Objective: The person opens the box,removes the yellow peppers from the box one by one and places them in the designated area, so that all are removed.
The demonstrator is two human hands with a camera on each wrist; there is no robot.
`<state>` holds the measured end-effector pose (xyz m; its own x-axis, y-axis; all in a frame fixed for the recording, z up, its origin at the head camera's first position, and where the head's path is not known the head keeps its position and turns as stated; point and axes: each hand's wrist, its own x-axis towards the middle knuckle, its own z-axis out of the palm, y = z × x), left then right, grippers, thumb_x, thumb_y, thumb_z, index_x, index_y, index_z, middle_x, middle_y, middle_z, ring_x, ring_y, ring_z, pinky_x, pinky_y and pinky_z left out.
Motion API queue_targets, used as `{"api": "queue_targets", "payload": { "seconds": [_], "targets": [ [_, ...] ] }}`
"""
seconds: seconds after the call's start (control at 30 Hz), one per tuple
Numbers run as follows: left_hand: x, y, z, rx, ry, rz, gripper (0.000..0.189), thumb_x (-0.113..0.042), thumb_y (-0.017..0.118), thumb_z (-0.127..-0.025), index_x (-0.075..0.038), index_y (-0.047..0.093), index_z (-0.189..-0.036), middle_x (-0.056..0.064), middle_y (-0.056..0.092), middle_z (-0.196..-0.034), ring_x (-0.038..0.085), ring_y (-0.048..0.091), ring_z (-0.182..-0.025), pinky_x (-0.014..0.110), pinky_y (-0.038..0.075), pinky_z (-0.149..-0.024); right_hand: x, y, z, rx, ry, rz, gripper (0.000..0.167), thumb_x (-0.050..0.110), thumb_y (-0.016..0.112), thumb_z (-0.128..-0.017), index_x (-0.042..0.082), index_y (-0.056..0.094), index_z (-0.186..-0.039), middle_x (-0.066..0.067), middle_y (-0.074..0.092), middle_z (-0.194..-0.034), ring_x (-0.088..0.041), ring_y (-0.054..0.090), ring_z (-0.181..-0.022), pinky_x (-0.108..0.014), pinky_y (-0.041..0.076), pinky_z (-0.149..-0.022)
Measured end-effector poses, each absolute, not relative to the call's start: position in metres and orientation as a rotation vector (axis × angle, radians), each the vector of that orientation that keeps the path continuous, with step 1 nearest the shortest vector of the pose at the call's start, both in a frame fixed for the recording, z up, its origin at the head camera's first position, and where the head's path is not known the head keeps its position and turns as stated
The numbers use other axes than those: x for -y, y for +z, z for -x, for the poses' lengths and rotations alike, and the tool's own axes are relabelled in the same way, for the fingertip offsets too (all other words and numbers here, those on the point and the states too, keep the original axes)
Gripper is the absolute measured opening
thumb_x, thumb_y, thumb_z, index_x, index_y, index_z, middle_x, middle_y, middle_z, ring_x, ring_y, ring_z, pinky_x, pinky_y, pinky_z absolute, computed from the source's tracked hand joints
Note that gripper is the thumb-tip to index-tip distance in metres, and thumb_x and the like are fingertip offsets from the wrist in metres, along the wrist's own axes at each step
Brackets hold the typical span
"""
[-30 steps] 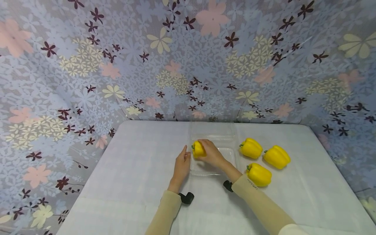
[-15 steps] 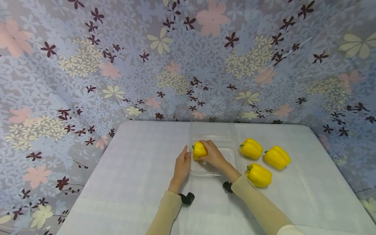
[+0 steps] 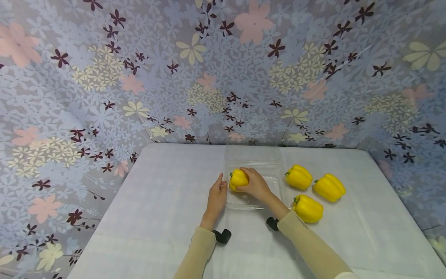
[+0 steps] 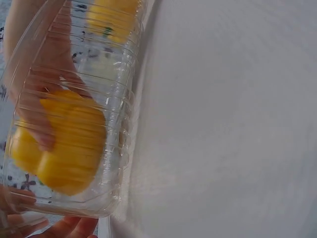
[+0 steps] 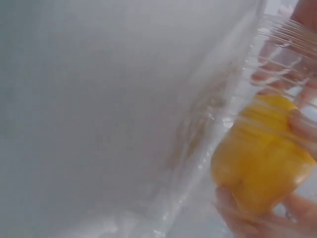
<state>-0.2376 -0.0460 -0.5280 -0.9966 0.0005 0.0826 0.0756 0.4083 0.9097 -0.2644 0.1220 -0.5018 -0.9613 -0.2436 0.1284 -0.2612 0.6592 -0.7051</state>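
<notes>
A yellow bell pepper (image 3: 239, 180) is in my right hand (image 3: 257, 186), inside the left part of a clear plastic clamshell container (image 3: 244, 204). My thumb and fingers are curled round its right side, and its green stem points left. Seen through the ribbed wall in the left wrist view, the pepper (image 4: 74, 144) sits low in the container. My left hand (image 3: 216, 197) stands at the container's left wall with fingers fairly straight and touching it. Its fingers (image 5: 272, 67) show through the plastic in the right wrist view.
The container's clear lid (image 3: 252, 153) stands open at the back, toward the floral cloth (image 3: 188, 77). Three more yellow bell peppers, a back one (image 3: 299, 177), a right one (image 3: 329, 187) and a front one (image 3: 308, 208), lie right of the container on the white table (image 3: 167, 193).
The right hand and its bell pepper have shifted slightly right and toward me within the container. The left hand stays at the left wall, and the other peppers lie as before.
</notes>
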Motion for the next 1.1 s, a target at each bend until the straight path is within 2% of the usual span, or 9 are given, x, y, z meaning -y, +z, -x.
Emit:
{"api": "queue_targets", "payload": {
  "seconds": [0.23, 0.63, 0.87, 1.1],
  "targets": [
    [0.045, -0.528, 0.238, 2.588, -1.662, 0.057, 0.048, -0.016, 0.044, -0.1, -0.002, 0.037, -0.145, 0.018, 0.063, -0.118, 0.031, 0.062, -0.106, 0.047, 0.048, -0.094, -0.137, -0.491, 0.257, 2.777, 1.247, -0.425, 0.074, 0.022, 0.083, -0.072, 0.003, 0.05, -0.135, -0.017, 0.058, -0.119, -0.033, 0.056, -0.108, -0.052, 0.045, -0.097],
    [0.045, -0.527, 0.237, 2.555, -1.678, 0.083, 0.047, -0.014, 0.045, -0.1, 0.0, 0.038, -0.144, 0.02, 0.064, -0.114, 0.032, 0.062, -0.103, 0.047, 0.048, -0.091, -0.185, -0.458, 0.236, 2.769, 1.231, -0.267, 0.075, 0.025, 0.082, -0.073, 0.005, 0.049, -0.137, -0.02, 0.054, -0.134, -0.038, 0.051, -0.121, -0.054, 0.041, -0.102],
    [0.046, -0.527, 0.238, 2.546, -1.666, 0.088, 0.047, -0.013, 0.045, -0.099, 0.002, 0.038, -0.143, 0.02, 0.065, -0.113, 0.032, 0.063, -0.103, 0.047, 0.048, -0.092, -0.217, -0.445, 0.225, 2.793, 1.191, -0.155, 0.077, 0.03, 0.08, -0.076, 0.007, 0.045, -0.141, -0.021, 0.054, -0.13, -0.038, 0.052, -0.115, -0.055, 0.043, -0.097],
    [0.046, -0.527, 0.238, 2.543, -1.68, 0.049, 0.047, -0.015, 0.045, -0.099, 0.0, 0.039, -0.144, 0.02, 0.064, -0.114, 0.033, 0.062, -0.106, 0.048, 0.047, -0.095, -0.244, -0.438, 0.214, 2.777, 1.168, -0.077, 0.079, 0.032, 0.079, -0.076, 0.006, 0.044, -0.142, -0.022, 0.053, -0.128, -0.039, 0.05, -0.115, -0.057, 0.042, -0.098]
  ]
}}
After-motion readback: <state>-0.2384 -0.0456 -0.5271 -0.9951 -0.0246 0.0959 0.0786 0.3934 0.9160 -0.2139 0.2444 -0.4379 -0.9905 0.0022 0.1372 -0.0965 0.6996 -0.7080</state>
